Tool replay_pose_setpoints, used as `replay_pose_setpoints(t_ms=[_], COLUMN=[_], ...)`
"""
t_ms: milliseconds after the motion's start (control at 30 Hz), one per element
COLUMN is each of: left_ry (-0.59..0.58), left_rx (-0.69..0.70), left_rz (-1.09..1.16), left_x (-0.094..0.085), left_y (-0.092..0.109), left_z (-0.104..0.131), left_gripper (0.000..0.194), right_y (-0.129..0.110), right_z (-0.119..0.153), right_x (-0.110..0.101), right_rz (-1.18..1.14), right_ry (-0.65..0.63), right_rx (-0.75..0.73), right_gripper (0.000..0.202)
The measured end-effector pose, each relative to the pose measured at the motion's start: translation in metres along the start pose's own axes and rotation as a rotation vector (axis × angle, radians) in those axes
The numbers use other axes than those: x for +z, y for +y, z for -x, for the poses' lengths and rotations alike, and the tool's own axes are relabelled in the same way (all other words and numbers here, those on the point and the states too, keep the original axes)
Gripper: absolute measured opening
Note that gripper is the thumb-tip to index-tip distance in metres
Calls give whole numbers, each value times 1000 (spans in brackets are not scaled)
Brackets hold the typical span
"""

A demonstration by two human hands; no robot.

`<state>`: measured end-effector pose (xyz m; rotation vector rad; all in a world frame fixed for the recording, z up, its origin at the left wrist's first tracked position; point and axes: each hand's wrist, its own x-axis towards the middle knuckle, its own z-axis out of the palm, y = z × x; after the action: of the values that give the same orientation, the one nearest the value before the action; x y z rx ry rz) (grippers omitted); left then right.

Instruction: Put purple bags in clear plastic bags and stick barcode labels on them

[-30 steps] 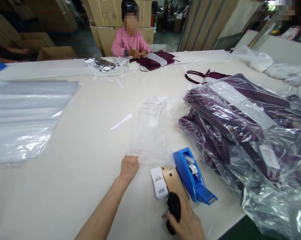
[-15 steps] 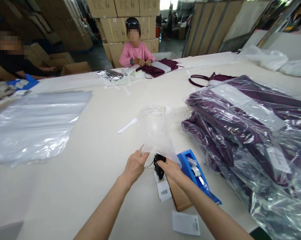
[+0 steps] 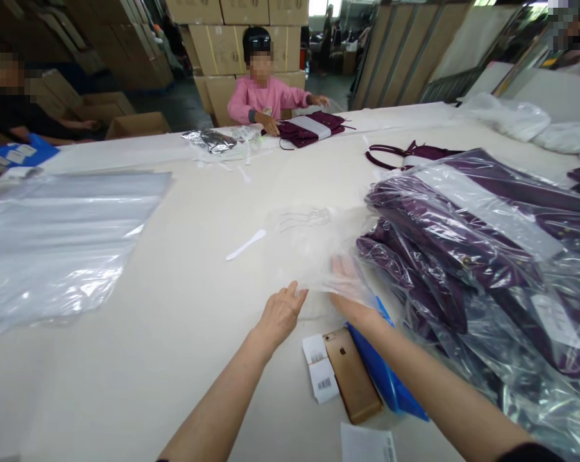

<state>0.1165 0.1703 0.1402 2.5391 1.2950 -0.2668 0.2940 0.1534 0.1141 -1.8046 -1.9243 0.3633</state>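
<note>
A frosted clear plastic bag lies flat on the white table. My left hand is closed at its near edge, thumb and fingers pinching the plastic. My right hand reaches under the upper layer of the bag, showing only as a blur through the film. Its fingers cannot be made out, and no black item shows around it. Below the right wrist lie a gold phone, a bundle of white tags with a barcode, and a blue tape dispenser partly covered by my forearm.
Plastic-wrapped purple bags are piled on the right. Clear plastic sheets lie at left, a white strip nearer the middle. A white card is at the front. Across the table a co-worker in pink handles a purple bag.
My right hand has moved up into the plastic bag, and the black item it held is out of sight. My left hand shifted right. The co-worker's hands have spread apart.
</note>
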Motion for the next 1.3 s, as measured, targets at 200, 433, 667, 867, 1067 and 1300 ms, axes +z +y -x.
replay_pose_setpoints(t_ms=[200, 433, 667, 867, 1067, 1300], left_ry=[-16, 8, 49, 88, 154, 342], left_rx=[-17, -58, -55, -57, -62, -99], left_rz=[95, 136, 186, 211, 226, 177], left_x=[14, 18, 19, 21, 38, 67], left_y=[-4, -7, -11, -5, -3, 8], left_z=[-8, -4, -1, 3, 6, 15], left_gripper=[68, 67, 57, 53, 57, 53], right_y=[-41, -54, -38, -48, -7, 65], right_z=[122, 140, 113, 37, 120, 201], right_x=[41, 71, 30, 1, -30, -42], right_rz=[331, 300, -147, -102, 179, 114], right_ry=[-299, -400, -266, -138, 274, 390], right_rx=[165, 278, 530, 384, 4, 359], right_gripper=[49, 71, 64, 42, 28, 72])
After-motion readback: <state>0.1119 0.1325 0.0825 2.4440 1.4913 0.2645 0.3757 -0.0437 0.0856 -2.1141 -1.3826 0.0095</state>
